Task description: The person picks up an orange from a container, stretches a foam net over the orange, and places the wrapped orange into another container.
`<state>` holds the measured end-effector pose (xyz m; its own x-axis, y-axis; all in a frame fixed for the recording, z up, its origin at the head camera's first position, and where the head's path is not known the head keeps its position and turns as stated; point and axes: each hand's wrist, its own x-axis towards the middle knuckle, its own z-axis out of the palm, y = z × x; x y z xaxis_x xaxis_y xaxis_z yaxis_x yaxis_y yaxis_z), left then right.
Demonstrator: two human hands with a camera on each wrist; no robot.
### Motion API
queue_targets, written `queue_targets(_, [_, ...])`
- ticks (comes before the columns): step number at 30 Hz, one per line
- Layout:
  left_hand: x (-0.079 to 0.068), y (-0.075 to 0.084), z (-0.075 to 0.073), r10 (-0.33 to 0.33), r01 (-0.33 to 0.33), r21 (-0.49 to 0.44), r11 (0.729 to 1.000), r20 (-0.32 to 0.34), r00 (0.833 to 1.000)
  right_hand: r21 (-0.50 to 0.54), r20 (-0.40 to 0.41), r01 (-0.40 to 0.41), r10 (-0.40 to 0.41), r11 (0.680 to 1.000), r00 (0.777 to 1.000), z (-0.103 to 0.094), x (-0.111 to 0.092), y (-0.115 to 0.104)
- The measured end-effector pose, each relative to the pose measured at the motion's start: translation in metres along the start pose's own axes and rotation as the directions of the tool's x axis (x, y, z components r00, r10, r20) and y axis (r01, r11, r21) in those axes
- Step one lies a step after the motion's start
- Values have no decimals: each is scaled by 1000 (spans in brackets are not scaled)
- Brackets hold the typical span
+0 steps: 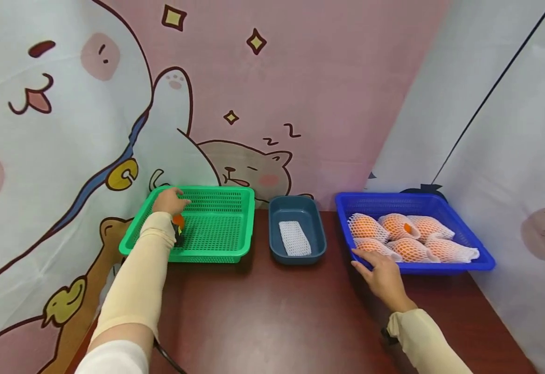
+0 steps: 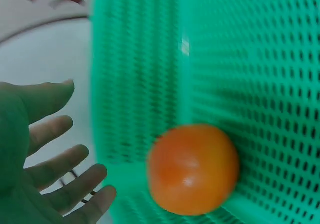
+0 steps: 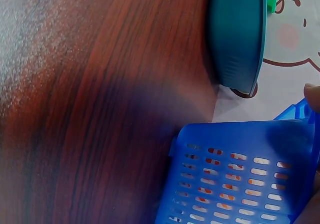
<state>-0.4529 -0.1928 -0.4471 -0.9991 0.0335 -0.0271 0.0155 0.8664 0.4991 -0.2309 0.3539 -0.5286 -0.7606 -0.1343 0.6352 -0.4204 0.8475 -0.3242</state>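
Note:
My left hand [image 1: 168, 201] is over the left end of the green basket [image 1: 246, 223]. In the left wrist view its fingers are spread, with nothing held. A smooth round orange fruit [image 2: 193, 170] lies in the basket, apart from those fingers. My right hand [image 1: 383, 278] is at the front left corner of the blue basket [image 1: 459, 267], its fingers extended at the rim beside a netted fruit [image 1: 375, 248]. Only its thumb tip and an edge of the hand show in the right wrist view. Several orange fruits in white foam net sleeves [image 1: 410, 250] fill the blue basket's floor.
Between the baskets stands a dark teal bin [image 1: 320, 244], with a white foam net sleeve [image 1: 295, 239] lying flat inside. All three containers sit along the back of the brown table [image 1: 272, 311], against a cartoon-printed cloth [image 1: 338, 104]. A black cable [image 1: 167, 357] hangs near my left forearm.

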Motion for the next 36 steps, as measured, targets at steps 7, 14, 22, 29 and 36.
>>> queue_targets(7, [15,-36,21,-121,111,113,987,84,989,-12,19,-7,8,1000,1000,-1,1,-3])
queue_targets(14, [9,-51,30,-163,137,144,980,187,969,-9,47,-31,31,999,998,0,-1,-4])
queue_targets(22, [5,-39,32,-174,159,92,983,206,963,-20,32,-22,23,1000,999,-1,1,-2])
queue_targets(29, [12,-6,8,-76,81,-34,996,114,991,-18,23,-19,20,1000,1000,-2,3,-2])
queue_targets(36, [-5,58,-10,73,-70,-156,985,15,997,-14,21,-30,30,999,999,-1,1,-2])
